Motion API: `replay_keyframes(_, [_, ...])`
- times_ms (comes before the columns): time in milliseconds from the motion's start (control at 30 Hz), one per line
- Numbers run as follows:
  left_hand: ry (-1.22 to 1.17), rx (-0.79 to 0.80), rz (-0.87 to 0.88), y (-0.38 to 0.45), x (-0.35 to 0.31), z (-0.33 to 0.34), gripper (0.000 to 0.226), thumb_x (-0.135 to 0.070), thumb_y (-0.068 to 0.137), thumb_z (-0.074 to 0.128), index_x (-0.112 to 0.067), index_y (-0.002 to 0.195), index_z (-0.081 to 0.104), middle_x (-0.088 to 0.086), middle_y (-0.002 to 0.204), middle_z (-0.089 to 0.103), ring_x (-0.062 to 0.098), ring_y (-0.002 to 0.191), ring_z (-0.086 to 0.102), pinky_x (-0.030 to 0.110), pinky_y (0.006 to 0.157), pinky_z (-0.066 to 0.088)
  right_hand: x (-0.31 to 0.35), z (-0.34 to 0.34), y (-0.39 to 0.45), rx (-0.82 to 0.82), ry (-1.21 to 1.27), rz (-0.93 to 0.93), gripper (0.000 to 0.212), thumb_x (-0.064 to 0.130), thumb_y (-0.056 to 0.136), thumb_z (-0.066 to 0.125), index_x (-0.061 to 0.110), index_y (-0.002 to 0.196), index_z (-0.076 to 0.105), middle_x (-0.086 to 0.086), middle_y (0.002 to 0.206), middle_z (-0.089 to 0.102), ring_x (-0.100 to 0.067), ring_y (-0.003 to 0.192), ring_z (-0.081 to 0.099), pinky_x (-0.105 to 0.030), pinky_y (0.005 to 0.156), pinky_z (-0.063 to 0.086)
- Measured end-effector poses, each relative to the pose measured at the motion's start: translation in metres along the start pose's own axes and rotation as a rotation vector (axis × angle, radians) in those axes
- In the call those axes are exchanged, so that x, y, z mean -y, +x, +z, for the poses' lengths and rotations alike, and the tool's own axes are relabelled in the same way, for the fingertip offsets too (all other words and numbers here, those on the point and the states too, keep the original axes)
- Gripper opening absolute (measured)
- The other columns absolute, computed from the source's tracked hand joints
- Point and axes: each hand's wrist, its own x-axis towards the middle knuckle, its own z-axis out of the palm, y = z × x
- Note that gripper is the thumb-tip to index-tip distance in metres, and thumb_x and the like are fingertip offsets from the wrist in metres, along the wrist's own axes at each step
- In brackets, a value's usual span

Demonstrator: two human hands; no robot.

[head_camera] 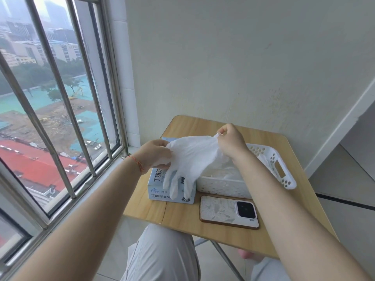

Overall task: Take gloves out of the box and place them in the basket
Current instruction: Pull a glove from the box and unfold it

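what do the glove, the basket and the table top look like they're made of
Glove: thin, matte white film, probably nitrile or latex; it drapes limply and wrinkles between both hands.
Basket: white moulded plastic, going by its punched holes and cut-out handle.
Table top: pale wood-grain finish with a seam; it could be laminate rather than solid wood.

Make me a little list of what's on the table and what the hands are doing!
glove: white glove, stretched out in the air above the box
left hand: left hand holds one edge of the glove
right hand: right hand pinches the cuff end
box: blue glove box on the table
basket: white basket, right of the box, white gloves inside
phone: phone, face down, in front of the basket
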Motion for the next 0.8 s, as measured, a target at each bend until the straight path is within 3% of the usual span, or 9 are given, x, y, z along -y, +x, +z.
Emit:
replay_keyframes(133, [-0.035,-0.054,-0.004,0.005,0.002,0.005,0.039,0.013,0.088,0.046,-0.010,0.116,0.061,0.012,0.092,0.063,0.023,0.077,0.066,0.030,0.055,0.060,0.000,0.015,0.002,0.032,0.034,0.080,0.023,0.001,0.084,0.037,0.016,0.067,0.033,-0.003,0.065,0.032,-0.016,0.061,0.029,-0.029,0.056,0.022])
replay_keyframes(200, [-0.026,-0.067,-0.011,0.007,0.001,0.009,0.041,0.010,0.089,0.041,-0.015,0.115,0.059,0.011,0.086,0.061,0.025,0.075,0.064,0.031,0.053,0.059,0.000,0.022,0.002,0.046,0.065,0.137,0.026,0.006,0.085,0.037,0.017,0.065,0.026,-0.001,0.063,0.027,-0.017,0.059,0.026,-0.030,0.054,0.019])
replay_keyframes(300, [0.029,-0.083,-0.001,0.010,0.002,0.014,0.038,0.005,0.093,0.039,-0.023,0.112,0.056,0.008,0.078,0.056,0.021,0.064,0.056,0.025,0.046,0.051,-0.008,0.028,0.003,0.047,0.004,0.129,0.018,0.011,0.092,0.036,0.015,0.074,0.036,0.000,0.069,0.036,-0.017,0.058,0.032,-0.027,0.052,0.022])
replay_keyframes(400, [0.180,-0.128,0.104,0.018,0.001,0.017,0.040,0.004,0.092,0.037,-0.026,0.111,0.056,0.005,0.077,0.055,0.016,0.056,0.046,0.022,0.046,0.041,-0.015,0.021,0.002,-0.011,-0.122,0.046,0.014,0.018,0.101,0.029,0.012,0.101,0.042,0.001,0.080,0.048,-0.014,0.066,0.044,-0.029,0.053,0.032])
replay_keyframes(600, [0.373,-0.164,0.317,0.044,-0.036,0.052,0.044,0.004,0.082,0.034,-0.028,0.096,0.061,0.002,0.082,0.063,0.018,0.070,0.057,0.024,0.060,0.046,-0.035,-0.025,0.004,-0.221,-0.391,-0.099,0.014,0.015,0.102,0.026,0.009,0.103,0.039,-0.004,0.073,0.050,-0.018,0.057,0.042,-0.030,0.048,0.028])
replay_keyframes(700, [0.519,-0.209,0.436,0.065,-0.055,0.079,0.035,0.001,0.086,0.043,-0.030,0.084,0.061,0.004,0.096,0.059,0.024,0.075,0.062,0.027,0.065,0.049,-0.061,-0.054,0.008,-0.243,-0.462,-0.057,0.011,0.010,0.102,0.029,0.008,0.107,0.038,-0.007,0.085,0.056,-0.024,0.063,0.047,-0.029,0.046,0.026])
replay_keyframes(800, [0.706,-0.368,0.530,0.066,-0.058,0.101,0.021,-0.008,0.090,0.051,-0.020,0.099,0.065,0.005,0.114,0.053,0.024,0.089,0.059,0.035,0.080,0.051,-0.086,-0.067,0.010,-0.146,-0.464,0.077,0.025,0.023,0.103,0.033,0.005,0.121,0.038,-0.010,0.094,0.061,-0.022,0.065,0.049,-0.032,0.052,0.038])
